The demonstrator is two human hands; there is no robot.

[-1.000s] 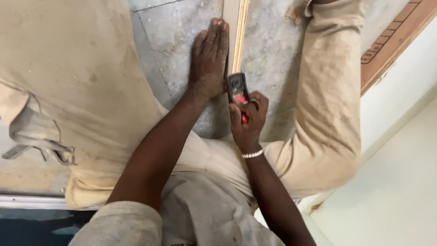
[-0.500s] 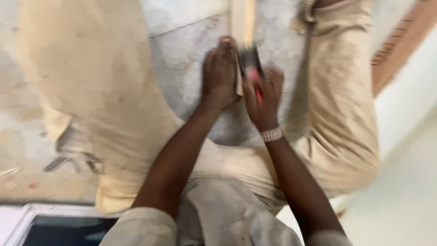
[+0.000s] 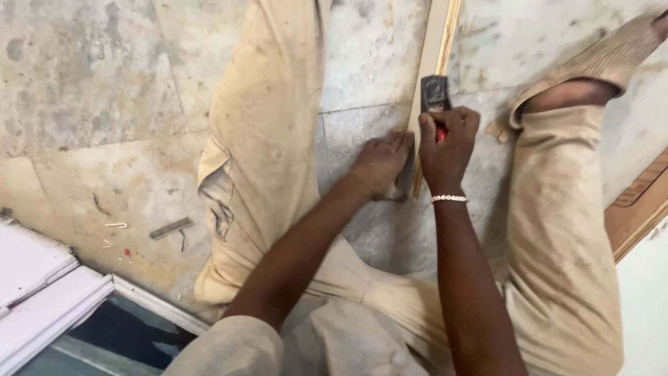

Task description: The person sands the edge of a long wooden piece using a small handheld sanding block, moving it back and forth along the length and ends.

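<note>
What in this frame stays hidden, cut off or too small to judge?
- Hammer handle: head view, wrapped inside the right hand.
- Wooden strip: far end cut by the top edge.
- Left hand fingertips: tucked against the strip.
- Floor scraps: too small to identify.

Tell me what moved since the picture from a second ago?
The left hand slid down the wooden strip: earlier it lay flat higher up beside the strip, now it presses near the strip's lower end. The right hand kept its grip on the red-handled tool, still set on the strip. The view also shifted, so the sandal now shows. The person remains seated on the stone floor.
</note>
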